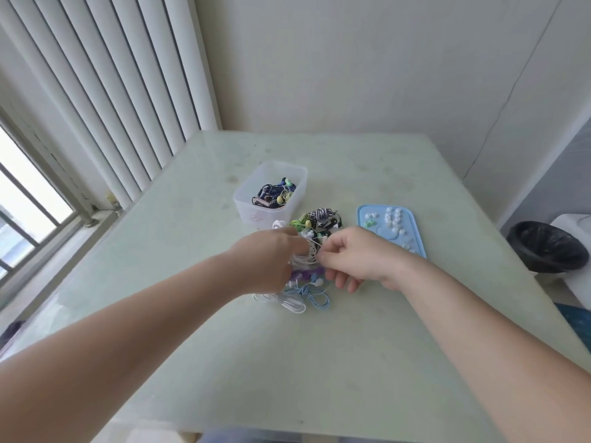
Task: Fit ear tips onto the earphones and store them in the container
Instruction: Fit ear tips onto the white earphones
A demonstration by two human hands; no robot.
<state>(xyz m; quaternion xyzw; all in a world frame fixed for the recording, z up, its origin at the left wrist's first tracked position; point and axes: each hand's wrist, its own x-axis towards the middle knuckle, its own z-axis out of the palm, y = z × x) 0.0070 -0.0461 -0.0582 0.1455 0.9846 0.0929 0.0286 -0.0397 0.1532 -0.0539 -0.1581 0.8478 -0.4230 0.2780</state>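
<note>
A pile of coiled earphones (319, 220) in green, black-and-white, purple, blue and white lies at the table's middle. My left hand (268, 257) grips a white coiled earphone (303, 259) above the pile. My right hand (355, 255) pinches something small at that earphone's end; what it pinches is too small to tell. A clear plastic container (252, 190) behind the pile holds several dark and coloured earphones. A light blue tray (412, 231) to the right carries several white and green ear tips (393, 219).
The pale green table (319, 346) runs to a wall behind and a front edge near me. White vertical blinds (112, 75) and a window stand to the left. A black-lined bin (548, 246) sits on the floor at the right.
</note>
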